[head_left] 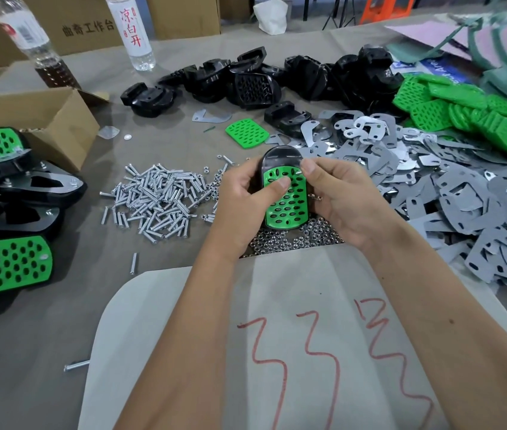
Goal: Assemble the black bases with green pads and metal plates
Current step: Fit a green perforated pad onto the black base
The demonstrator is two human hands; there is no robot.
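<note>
The left hand (242,193) curls around the oval black plastic base (281,156), its thumb pressing the perforated green rubber pad (286,203) seated in it. The right hand (336,197) cups the base's other side, thumb and forefinger pinching a small silver screw (299,172) at the pad's upper corner. The base is held above a pile of small steel nuts (292,237), between loose silver screws (159,197) and grey metal plates (450,187).

table (44,352) | screws (156,197) | black bases (246,79) | metal plates (432,187) | green pads (469,113)
</note>
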